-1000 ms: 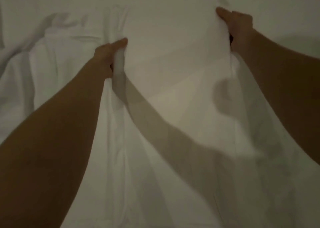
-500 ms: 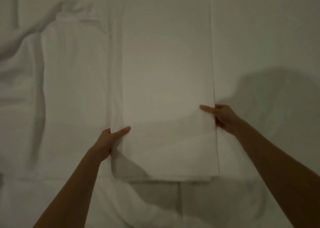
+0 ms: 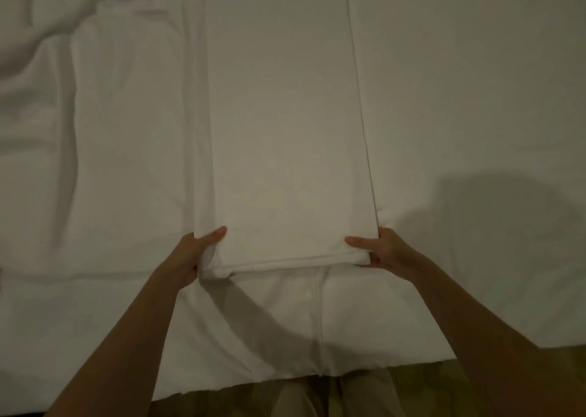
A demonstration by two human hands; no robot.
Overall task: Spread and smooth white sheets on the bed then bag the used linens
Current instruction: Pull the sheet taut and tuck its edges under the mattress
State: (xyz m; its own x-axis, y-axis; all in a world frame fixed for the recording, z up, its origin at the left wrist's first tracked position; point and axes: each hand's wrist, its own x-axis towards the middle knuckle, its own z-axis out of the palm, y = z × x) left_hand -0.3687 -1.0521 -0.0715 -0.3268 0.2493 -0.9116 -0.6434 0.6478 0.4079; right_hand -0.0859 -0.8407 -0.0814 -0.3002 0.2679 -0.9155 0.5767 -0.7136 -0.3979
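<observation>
White cotton everywhere under dim, warm light. Folded sheet (image 3: 285, 125) lying flat as a long narrow panel on the bed (image 3: 475, 83), running straight away from both hands toward the far side of the frame. Left hand (image 3: 193, 255) clamped on the near left corner of the folded sheet, thumb on top, fingers tucked underneath out of sight, layered edges bunched slightly in the grip. Right hand (image 3: 377, 251) gripping the near right corner the same way, thumb pressed on the upper face, fingers curled below. Near edge of the panel stretched between the two hands, showing several stacked layers. Beyond the left hand, looser spread cloth (image 3: 126, 131) with long creases and a rumpled ridge further out. Beyond the right hand, smooth bedding with a broad soft shadow. Below both hands, the bed's covering continuing with a vertical seam (image 3: 318, 315) roughly midway between the forearms, ending at a near hem. Closer than that hem, patterned carpet (image 3: 428, 388) and light trouser legs (image 3: 333, 394) between the arms.
</observation>
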